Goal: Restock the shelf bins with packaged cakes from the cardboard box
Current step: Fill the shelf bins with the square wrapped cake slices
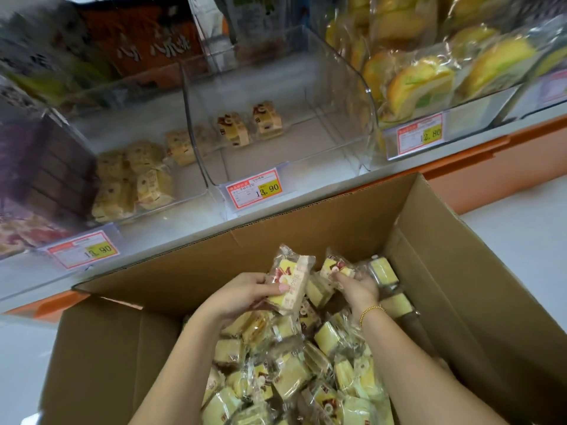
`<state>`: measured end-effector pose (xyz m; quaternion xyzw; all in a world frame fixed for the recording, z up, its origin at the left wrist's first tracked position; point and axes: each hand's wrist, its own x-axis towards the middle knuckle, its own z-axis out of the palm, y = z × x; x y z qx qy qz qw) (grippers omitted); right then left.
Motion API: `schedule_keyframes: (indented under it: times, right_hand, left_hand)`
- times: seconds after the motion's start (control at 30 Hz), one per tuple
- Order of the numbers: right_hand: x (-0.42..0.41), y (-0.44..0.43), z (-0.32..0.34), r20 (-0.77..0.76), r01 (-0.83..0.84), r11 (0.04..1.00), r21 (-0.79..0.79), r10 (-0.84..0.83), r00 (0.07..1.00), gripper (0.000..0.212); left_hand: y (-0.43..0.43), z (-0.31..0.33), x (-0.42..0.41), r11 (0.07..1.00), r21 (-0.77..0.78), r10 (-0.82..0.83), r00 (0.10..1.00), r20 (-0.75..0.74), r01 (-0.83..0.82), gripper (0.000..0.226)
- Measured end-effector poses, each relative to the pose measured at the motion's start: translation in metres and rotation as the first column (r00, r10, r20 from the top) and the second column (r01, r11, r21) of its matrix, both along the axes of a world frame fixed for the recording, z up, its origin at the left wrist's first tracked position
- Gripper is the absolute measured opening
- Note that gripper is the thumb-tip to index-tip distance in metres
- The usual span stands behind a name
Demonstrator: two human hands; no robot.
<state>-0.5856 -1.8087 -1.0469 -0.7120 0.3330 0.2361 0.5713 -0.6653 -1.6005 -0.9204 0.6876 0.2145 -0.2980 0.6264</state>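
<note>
An open cardboard box (331, 216) stands below the shelf, holding several small yellow packaged cakes (291, 375) in clear wrappers. My left hand (242, 294) grips one packaged cake (290, 279) above the pile, thumb on its front. My right hand (357, 286) holds another packaged cake (336, 268) near the box's far wall. Straight ahead, the middle clear shelf bin (310, 87) has just two packaged cakes (250, 124) at its back.
The left clear bin (76, 133) holds several pale wrapped cakes. A right bin (460, 102) is piled with large yellow wrapped cakes. Price tags (254, 188) hang on the bin fronts. An orange shelf edge (491, 167) runs behind the box.
</note>
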Motion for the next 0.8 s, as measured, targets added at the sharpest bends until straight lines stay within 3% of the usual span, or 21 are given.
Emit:
schedule_keyframes:
  times: [0.1, 0.2, 0.27, 0.33, 0.43, 0.53, 0.67, 0.73, 0.8]
  right_hand:
    - [-0.002, -0.018, 0.061, 0.098, -0.244, 0.968, -0.057, 0.249, 0.964, 0.053]
    - [-0.013, -0.042, 0.133, 0.230, -0.424, 0.889, -0.171, 0.455, 0.860, 0.036]
    - [-0.024, -0.055, 0.182, 0.370, -0.459, 0.858, -0.229, 0.513, 0.774, 0.033]
    - [-0.033, -0.058, 0.233, 0.512, -0.456, 0.863, -0.218, 0.499, 0.699, 0.044]
    - [-0.031, -0.053, 0.298, 0.686, -0.461, 0.863, -0.206, 0.463, 0.560, 0.056]
    - [-0.003, -0.033, 0.341, 0.764, -0.427, 0.847, -0.317, 0.495, 0.414, 0.047]
    - [0.066, 0.009, 0.364, 0.693, -0.264, 0.761, -0.593, 0.649, 0.313, 0.052]
    - [0.101, 0.033, 0.360, 0.525, -0.232, 0.584, -0.778, 0.807, 0.271, 0.050]
    - [0.128, 0.059, 0.349, 0.331, -0.230, 0.390, -0.892, 0.908, 0.258, 0.031]
  left_hand:
    - [-0.005, 0.039, -0.001, 0.980, -0.019, -0.197, 0.976, 0.094, 0.199, 0.081]
    - [-0.013, 0.082, -0.007, 0.974, -0.053, -0.201, 0.949, 0.243, 0.220, 0.066]
    - [-0.016, 0.112, -0.013, 0.985, -0.061, -0.131, 0.929, 0.345, 0.161, 0.043]
    - [-0.015, 0.141, -0.019, 0.995, -0.084, -0.019, 0.901, 0.434, 0.062, 0.025]
    - [-0.015, 0.180, -0.017, 0.995, -0.079, 0.087, 0.848, 0.523, -0.053, 0.031]
    - [-0.015, 0.203, 0.011, 0.965, -0.079, 0.250, 0.795, 0.552, -0.249, 0.033]
    - [-0.005, 0.212, 0.083, 0.867, 0.226, 0.252, 0.782, 0.570, -0.444, 0.043]
    - [-0.007, 0.207, 0.119, 0.748, 0.476, 0.174, 0.828, 0.532, -0.463, 0.040]
    - [-0.014, 0.196, 0.144, 0.630, 0.695, 0.044, 0.909, 0.415, -0.347, 0.037]
